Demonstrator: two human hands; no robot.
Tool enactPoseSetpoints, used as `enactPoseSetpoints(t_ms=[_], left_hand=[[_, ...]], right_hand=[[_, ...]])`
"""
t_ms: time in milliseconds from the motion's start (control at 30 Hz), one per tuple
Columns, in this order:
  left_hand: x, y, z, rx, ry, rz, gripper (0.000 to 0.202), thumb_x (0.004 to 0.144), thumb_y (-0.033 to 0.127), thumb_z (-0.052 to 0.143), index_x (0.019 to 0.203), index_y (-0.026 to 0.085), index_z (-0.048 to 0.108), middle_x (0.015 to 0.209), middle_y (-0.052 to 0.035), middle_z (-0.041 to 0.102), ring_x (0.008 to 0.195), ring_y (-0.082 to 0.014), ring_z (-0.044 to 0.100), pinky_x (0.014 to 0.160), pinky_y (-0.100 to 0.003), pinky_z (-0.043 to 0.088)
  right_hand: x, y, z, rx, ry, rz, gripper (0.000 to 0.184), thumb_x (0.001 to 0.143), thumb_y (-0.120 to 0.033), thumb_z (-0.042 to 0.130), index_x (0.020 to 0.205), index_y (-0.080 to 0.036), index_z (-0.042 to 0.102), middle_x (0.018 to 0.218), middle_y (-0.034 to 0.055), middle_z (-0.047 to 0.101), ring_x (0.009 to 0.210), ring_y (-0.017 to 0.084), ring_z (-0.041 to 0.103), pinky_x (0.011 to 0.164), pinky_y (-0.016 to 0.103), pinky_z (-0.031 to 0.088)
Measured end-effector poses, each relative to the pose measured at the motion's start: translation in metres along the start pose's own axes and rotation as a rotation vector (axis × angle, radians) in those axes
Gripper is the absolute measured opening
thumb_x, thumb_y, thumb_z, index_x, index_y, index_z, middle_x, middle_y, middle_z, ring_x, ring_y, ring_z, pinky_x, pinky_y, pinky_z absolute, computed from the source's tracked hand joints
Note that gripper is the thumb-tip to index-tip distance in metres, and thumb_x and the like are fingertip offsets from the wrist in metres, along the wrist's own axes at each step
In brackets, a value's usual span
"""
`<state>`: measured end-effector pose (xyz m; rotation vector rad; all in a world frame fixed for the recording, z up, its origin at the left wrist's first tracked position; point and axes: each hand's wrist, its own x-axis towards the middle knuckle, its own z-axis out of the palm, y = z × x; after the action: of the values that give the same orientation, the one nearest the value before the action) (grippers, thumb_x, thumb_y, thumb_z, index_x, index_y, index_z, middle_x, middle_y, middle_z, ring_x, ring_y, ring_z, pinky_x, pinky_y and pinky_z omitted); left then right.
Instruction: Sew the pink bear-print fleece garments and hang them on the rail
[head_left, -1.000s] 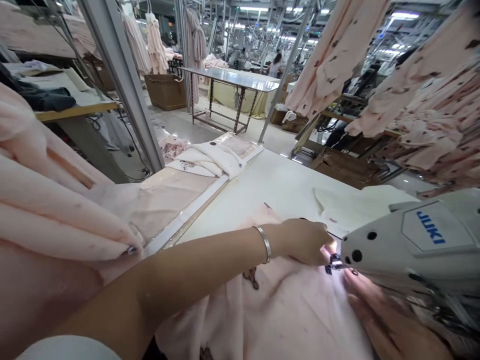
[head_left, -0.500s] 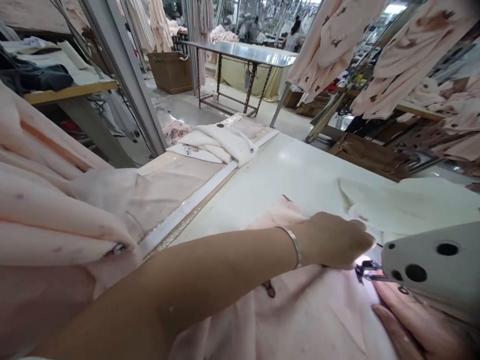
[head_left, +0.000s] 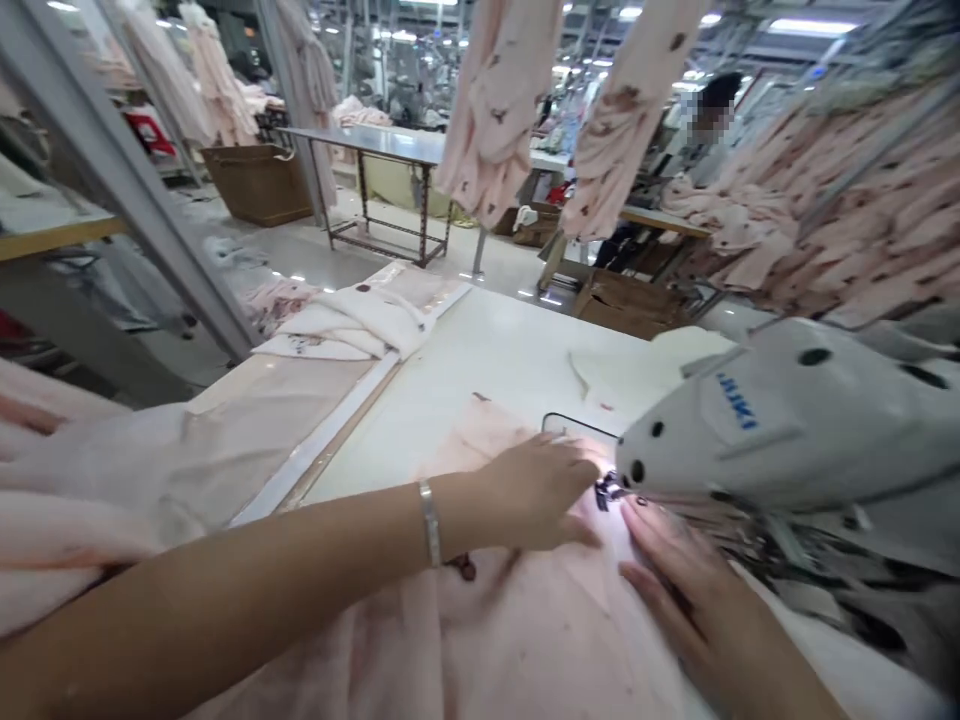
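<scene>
A white JUKI sewing machine head (head_left: pixel 795 425) fills the right of the view, and its metal presser foot (head_left: pixel 609 490) sits on a pink fabric with brown print (head_left: pixel 450 640). My left hand (head_left: pixel 532 492), with a metal bangle (head_left: pixel 430 522) on the wrist, has its fingers bent and gathers the fabric just left of the presser foot. My right hand (head_left: pixel 675 590) lies flat on the fabric below the machine head, its fingers spread and holding nothing. The needle is hidden by the machine and the glare.
A white sewing table (head_left: pixel 480 345) carries folded white fabric (head_left: pixel 352 325) and a cream fabric piece (head_left: pixel 622 375). Pink garments (head_left: pixel 495 110) hang overhead. Beyond stand a metal-legged table (head_left: pixel 375 150), a brown bin (head_left: pixel 255 185) and a cardboard box (head_left: pixel 622 305). A co-worker (head_left: pixel 709 130) stands at the back.
The view has swung right and tilted, so the machine head now sits further left in the frame. Both hands stay on the fabric beside the presser foot.
</scene>
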<state>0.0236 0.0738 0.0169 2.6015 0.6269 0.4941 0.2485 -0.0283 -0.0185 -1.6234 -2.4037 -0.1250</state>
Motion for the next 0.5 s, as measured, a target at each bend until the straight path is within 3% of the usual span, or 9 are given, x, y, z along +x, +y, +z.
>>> enactPoseSetpoints(t_ms=[67, 200, 400, 500], left_hand=[[-0.007, -0.002, 0.006, 0.059, 0.018, 0.054, 0.052, 0.083, 0.047, 0.062, 0.120, 0.013, 0.049, 0.133, -0.0130, 0.050, 0.127, -0.0263, 0.042, 0.104, -0.040, 0.034], [-0.012, -0.004, 0.015, 0.109, 0.003, 0.018, 0.061, 0.087, 0.050, 0.055, 0.132, 0.013, 0.040, 0.142, -0.0149, 0.042, 0.136, -0.0272, 0.032, 0.112, -0.045, 0.023], [-0.008, -0.005, 0.013, 0.069, -0.028, -0.005, 0.068, 0.084, 0.055, 0.056, 0.133, 0.010, 0.040, 0.143, -0.0164, 0.041, 0.136, -0.0274, 0.031, 0.112, -0.045, 0.023], [-0.008, -0.006, 0.012, 0.070, 0.008, 0.001, 0.068, 0.082, 0.055, 0.058, 0.131, 0.011, 0.042, 0.141, -0.0162, 0.043, 0.135, -0.0270, 0.033, 0.111, -0.043, 0.024]], right_hand=[[-0.003, -0.001, 0.001, -0.043, -0.078, 0.040, 0.046, 0.093, -0.043, 0.039, 0.133, -0.023, 0.047, 0.135, 0.0049, 0.052, 0.122, 0.025, 0.052, 0.096, 0.046, 0.049], [-0.007, -0.003, 0.002, -0.017, -0.155, 0.151, 0.050, 0.094, -0.047, 0.033, 0.137, -0.025, 0.044, 0.138, 0.0024, 0.048, 0.128, 0.026, 0.044, 0.102, 0.053, 0.042], [-0.008, 0.001, 0.005, 0.001, -0.145, 0.154, 0.050, 0.093, -0.050, 0.034, 0.137, -0.027, 0.045, 0.139, 0.0044, 0.048, 0.128, 0.028, 0.044, 0.102, 0.054, 0.040], [-0.011, 0.009, 0.009, 0.016, -0.101, 0.118, 0.049, 0.091, -0.049, 0.040, 0.135, -0.028, 0.047, 0.138, 0.0049, 0.049, 0.127, 0.028, 0.046, 0.102, 0.053, 0.041]])
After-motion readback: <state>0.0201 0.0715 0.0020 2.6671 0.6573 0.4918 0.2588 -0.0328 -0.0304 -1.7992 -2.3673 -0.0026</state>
